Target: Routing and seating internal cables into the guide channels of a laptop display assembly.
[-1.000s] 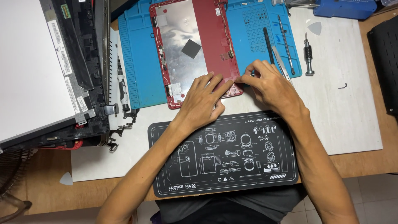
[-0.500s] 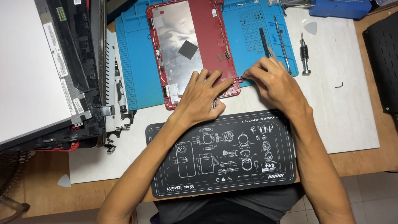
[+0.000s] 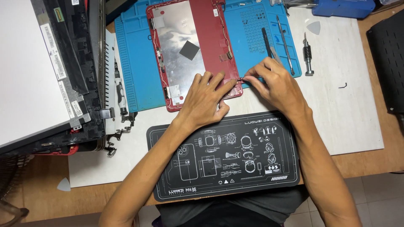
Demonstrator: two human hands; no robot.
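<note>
A black mat [image 3: 223, 157] printed with white line drawings lies at the near edge of the counter [image 3: 391, 143], on a white sheet [image 3: 349, 113]. A blue work mat [image 3: 139, 71] covers the far middle. On its right part lie a black spudger [image 3: 267, 42] and a thin metal rod [image 3: 285, 44]. Just off its right edge a small screwdriver [image 3: 307, 60] lies on the white sheet, with a pale triangular pick [image 3: 314, 27] farther back. A dismantled laptop screen assembly [image 3: 46, 75] fills the left side. A blue case [image 3: 343, 7] sits at the far edge. Another pick [image 3: 64, 184] lies near the near left corner.

left hand [image 3: 205, 100] flat, fingers spread, right hand [image 3: 275, 84] pinching, forearms angled inward
</note>
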